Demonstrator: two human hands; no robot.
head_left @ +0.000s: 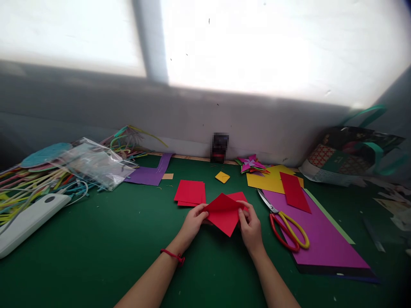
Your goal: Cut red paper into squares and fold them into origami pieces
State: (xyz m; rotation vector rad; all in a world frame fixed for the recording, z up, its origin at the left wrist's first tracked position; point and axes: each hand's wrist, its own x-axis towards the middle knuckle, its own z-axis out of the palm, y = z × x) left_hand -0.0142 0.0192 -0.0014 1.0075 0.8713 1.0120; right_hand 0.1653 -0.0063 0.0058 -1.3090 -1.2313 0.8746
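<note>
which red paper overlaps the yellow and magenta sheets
The long red strip, beyond the scissors. Unlike it, the red squares, the bent red sheet between left hand and right hand, and the red piece behind that sheet touch neither.

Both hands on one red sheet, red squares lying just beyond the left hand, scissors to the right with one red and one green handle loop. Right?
One colour is off: the scissors have a red and a yellow loop, not green, per the head view. Rest stands: left hand and right hand on the red sheet, red squares beyond the left.
</note>
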